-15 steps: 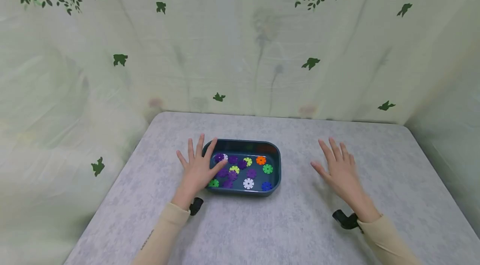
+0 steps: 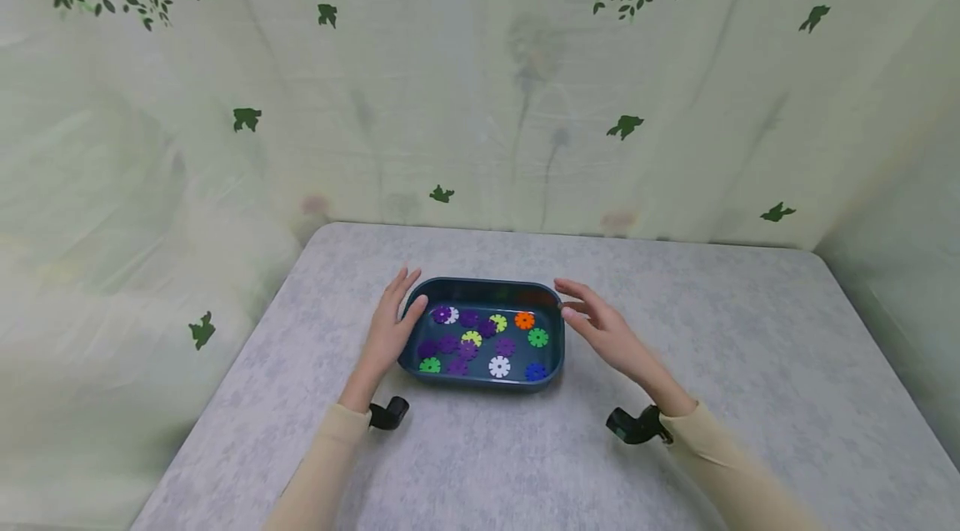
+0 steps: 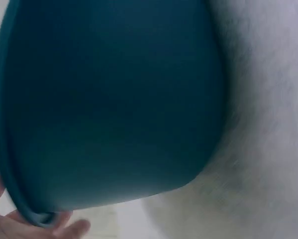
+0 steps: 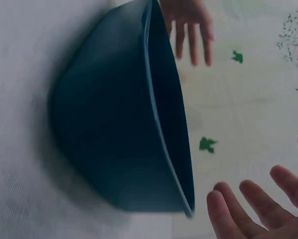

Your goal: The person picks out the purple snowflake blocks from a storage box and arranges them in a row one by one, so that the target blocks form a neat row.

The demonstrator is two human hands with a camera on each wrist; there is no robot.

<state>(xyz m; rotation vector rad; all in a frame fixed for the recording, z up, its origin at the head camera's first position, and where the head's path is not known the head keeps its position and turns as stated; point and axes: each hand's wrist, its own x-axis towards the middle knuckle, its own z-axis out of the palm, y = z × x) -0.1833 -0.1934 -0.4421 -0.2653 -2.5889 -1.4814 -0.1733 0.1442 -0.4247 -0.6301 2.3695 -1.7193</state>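
A dark teal plastic tub (image 2: 480, 385) sits on the table, holding several notched plastic discs: many purple, plus a white disc (image 2: 498, 367), an orange disc (image 2: 524, 320), and green, yellow and blue ones. My left hand (image 2: 384, 338) is at the tub's left rim, fingers mostly straight and thumb over the edge; whether it touches cannot be told. In the left wrist view the tub's outer wall (image 3: 119, 99) hides part of that hand. My right hand (image 2: 611, 338) is by the right rim, fingers slightly bent; the right wrist view shows its fingers (image 4: 258, 204) apart from the tub.
The grey mottled tabletop (image 2: 480, 464) extends around the tub. Behind it hangs a pale curtain (image 2: 465, 97) with printed leaves and branches. Each wrist carries a black camera mount, such as the right one (image 2: 633, 425).
My right hand has moved left from above the table to the tub's right rim. My left hand has turned edgewise and drawn back from over the discs to the left rim.
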